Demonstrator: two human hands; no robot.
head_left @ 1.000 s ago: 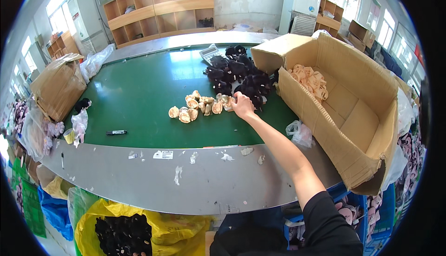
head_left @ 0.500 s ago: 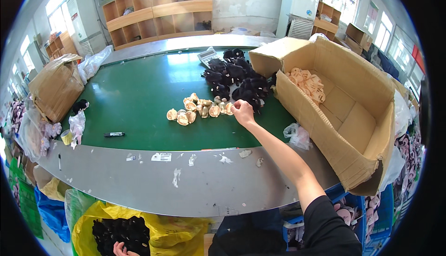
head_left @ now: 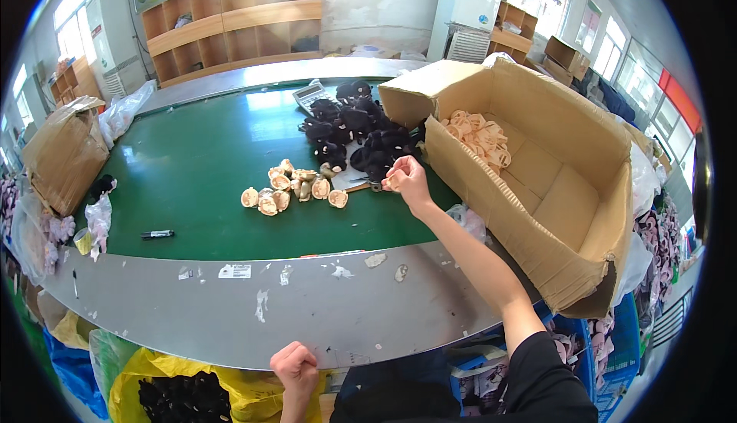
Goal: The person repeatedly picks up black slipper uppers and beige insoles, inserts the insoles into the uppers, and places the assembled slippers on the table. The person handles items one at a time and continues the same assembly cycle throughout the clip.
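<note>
My right hand [head_left: 410, 185] is raised over the right part of the green table surface [head_left: 192, 162], pinching a small peach-coloured cup-shaped piece [head_left: 394, 182]. To its left lies a loose cluster of similar peach cup-shaped pieces [head_left: 278, 193], some showing brownish outer sides. Just beyond the hand is a heap of small black plush toys [head_left: 357, 123] with pale tags. My left hand [head_left: 295, 365] is closed in a fist at the metal table edge, above a yellow bag [head_left: 257, 392]; its fingers hide whatever it may hold. More black plush pieces [head_left: 184, 398] fill that bag.
A large open cardboard box [head_left: 499, 185] stands at the right, with peach straps or rings [head_left: 476, 139] inside. A calculator [head_left: 313, 94] lies behind the plush heap. On the left are a black marker [head_left: 157, 234], a tape roll [head_left: 82, 240] and another carton [head_left: 63, 154].
My left hand has come up out of the yellow bag to the table edge. My right hand has lifted a peach piece off the cluster's right end. The view has shifted to the right.
</note>
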